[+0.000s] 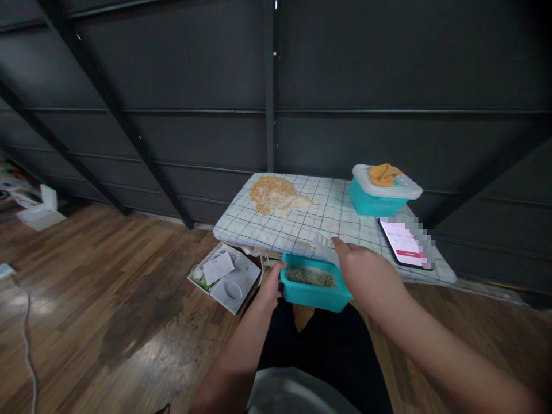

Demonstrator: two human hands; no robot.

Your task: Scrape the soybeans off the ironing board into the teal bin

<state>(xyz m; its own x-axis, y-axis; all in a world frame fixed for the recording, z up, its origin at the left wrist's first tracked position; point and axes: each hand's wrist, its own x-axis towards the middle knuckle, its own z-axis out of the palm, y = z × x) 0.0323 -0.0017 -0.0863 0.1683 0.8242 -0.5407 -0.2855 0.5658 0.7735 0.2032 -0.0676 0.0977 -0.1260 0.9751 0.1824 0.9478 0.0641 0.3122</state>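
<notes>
— Teal tub [316,292] of greenish grain, where is it?

— At the near edge of the checked table [345,215], held just below the tabletop and over the person's lap.

— Who has it?

— The left hand [271,283] grips its left end, fingers curled round the rim. The right hand [366,276] is at its far right corner, closed on a small white comb-like tool [324,244]; the view is blurred there, so I cannot say for sure what the tool is.

— What else is on the table?

— A heap of yellow and pale grain [276,195] lies towards the far left. A second teal tub [375,195], lidded, stands far right with an orange cloth [383,173] on top. A phone [403,241] lies near the right edge.

— And the floor?

— An open white box [225,277] sits on the wood beside the table, left of the hands.
</notes>
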